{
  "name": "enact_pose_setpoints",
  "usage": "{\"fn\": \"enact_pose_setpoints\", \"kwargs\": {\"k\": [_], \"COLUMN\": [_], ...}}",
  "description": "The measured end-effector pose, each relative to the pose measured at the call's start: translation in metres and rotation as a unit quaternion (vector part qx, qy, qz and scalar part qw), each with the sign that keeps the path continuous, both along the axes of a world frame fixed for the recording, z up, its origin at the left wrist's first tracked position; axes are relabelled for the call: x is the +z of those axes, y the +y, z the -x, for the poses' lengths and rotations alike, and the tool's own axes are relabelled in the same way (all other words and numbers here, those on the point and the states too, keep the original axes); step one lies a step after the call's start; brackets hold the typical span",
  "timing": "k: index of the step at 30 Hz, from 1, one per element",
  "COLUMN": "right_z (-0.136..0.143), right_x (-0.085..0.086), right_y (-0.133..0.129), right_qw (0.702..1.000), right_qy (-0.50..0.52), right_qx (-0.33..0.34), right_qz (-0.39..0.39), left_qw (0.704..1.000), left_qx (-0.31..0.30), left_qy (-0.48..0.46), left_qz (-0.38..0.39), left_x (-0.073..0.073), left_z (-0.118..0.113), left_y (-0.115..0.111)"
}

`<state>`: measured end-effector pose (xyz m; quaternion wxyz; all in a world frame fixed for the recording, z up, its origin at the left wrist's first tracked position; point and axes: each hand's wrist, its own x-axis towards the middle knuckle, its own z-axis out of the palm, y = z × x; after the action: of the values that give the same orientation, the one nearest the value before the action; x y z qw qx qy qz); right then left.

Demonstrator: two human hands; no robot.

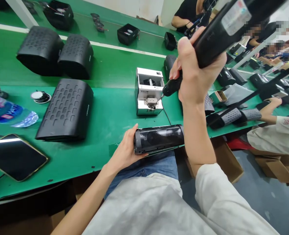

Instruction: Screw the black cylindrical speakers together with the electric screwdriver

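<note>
Currently, right hand (195,70) is closed firmly around a black powered screwdriver (217,39), raised at a slant over the green workbench (112,114). Its thin bit points down and to the left, reaching the small metal block (151,103) on the front of a white box-shaped machine (149,85); contact at the very tip is too small to tell.

Left hand (128,147) grips the left end of a black speaker unit (160,138), digits spread along both long sides of that end. Unit lies lengthwise at the near edge of the bench, just in front of the person and below the machine, perforated patches facing up; its right end sits beside the right forearm.

Left of the machine: one dark textured housing (66,109) near, two similar housings (56,52) side by side farther back. Near the left edge: a phone (17,157), screen up, and a plastic bottle (10,111) on its side. Far right: a co-worker's sleeve (279,135) and forearm at the same bench.
</note>
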<state>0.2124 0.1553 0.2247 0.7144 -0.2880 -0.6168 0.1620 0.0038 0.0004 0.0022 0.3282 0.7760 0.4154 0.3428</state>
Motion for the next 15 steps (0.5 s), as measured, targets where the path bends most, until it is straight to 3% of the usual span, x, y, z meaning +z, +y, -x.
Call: {"fn": "enact_pose_setpoints", "kwargs": {"k": [3,7,11,15], "right_z": [0.014,0.016,0.009,0.004], "right_x": [-0.004,-0.005,-0.009,-0.011], "right_y": [0.002,0.015,0.024,0.015], "right_qw": [1.0,0.995,0.999,0.998], "right_qy": [0.003,-0.041,-0.015,-0.002], "right_qx": [0.005,-0.077,-0.012,-0.002], "right_qz": [-0.011,0.053,0.029,0.056], "left_qw": [1.0,1.0,1.0,1.0], "left_qx": [0.0,0.001,0.003,0.005], "left_qy": [0.006,0.013,0.015,0.018], "left_qz": [-0.001,-0.002,-0.003,-0.01], "left_x": [0.001,0.003,0.002,0.001], "left_z": [0.0,-0.001,0.0,0.0], "left_y": [0.0,0.0,0.0,0.0]}}
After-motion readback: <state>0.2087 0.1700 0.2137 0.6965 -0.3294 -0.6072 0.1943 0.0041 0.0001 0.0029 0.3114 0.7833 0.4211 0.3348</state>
